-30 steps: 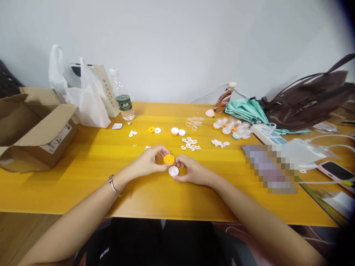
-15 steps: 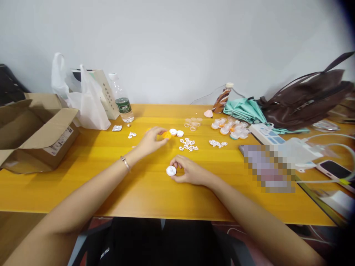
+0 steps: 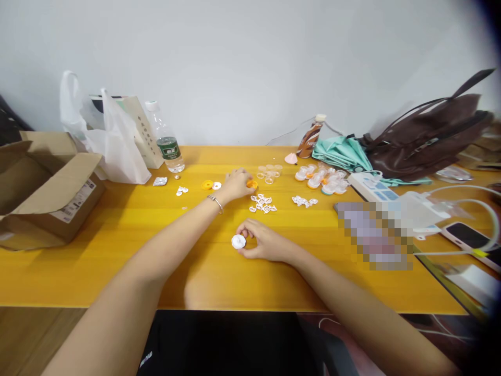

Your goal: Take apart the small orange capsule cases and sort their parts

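My right hand (image 3: pixel 263 244) pinches a small round white plastic cap (image 3: pixel 238 241) near the yellow wooden table's (image 3: pixel 117 245) front edge; a loose pinch could let it roll off. My left hand (image 3: pixel 237 184), farther back, closes on a small orange plastic disc (image 3: pixel 252 184), nearly touching the scattered white plastic rings (image 3: pixel 263 203), which it could knock about.

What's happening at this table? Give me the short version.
A person sits at a yellow table sorting small plastic parts. The right hand pinches a white round cap near the front. The left hand is stretched out to the far row of parts, its fingers at an orange cap. Just beyond the right hand lies a cluster of small white rings, with clear cups further back.
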`<state>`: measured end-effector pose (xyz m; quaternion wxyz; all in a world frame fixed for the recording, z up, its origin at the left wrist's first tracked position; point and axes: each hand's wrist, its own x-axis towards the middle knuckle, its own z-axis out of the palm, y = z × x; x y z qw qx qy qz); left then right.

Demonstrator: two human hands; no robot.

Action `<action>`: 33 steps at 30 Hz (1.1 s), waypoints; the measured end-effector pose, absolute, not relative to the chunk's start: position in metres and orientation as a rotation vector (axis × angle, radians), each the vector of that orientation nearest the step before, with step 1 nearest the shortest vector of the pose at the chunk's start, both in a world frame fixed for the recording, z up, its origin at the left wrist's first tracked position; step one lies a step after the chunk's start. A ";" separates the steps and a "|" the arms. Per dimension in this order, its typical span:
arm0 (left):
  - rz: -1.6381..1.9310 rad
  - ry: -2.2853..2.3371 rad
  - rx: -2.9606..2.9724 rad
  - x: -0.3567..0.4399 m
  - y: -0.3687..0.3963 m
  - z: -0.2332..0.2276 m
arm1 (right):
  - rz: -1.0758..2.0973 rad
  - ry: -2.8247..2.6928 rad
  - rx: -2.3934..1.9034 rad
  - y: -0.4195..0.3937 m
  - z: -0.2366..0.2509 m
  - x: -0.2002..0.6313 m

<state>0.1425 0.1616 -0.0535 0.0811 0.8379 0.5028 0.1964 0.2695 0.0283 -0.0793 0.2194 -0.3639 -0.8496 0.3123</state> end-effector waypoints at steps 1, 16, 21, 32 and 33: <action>0.621 1.502 2.495 0.140 0.158 -0.051 | 0.868 -2.351 -1.008 0.029 -0.080 0.270; 0.404 0.795 2.412 0.062 0.037 -0.047 | 0.908 -2.368 -0.996 0.033 -0.082 0.271; 0.367 0.770 2.467 0.068 0.032 -0.049 | 0.901 -2.417 -0.968 0.031 -0.078 0.270; 0.329 0.873 2.519 0.071 0.031 -0.056 | 0.915 -2.407 -0.979 0.033 -0.080 0.268; 0.321 0.869 2.547 0.071 0.032 -0.056 | 0.924 -2.391 -0.988 0.033 -0.081 0.268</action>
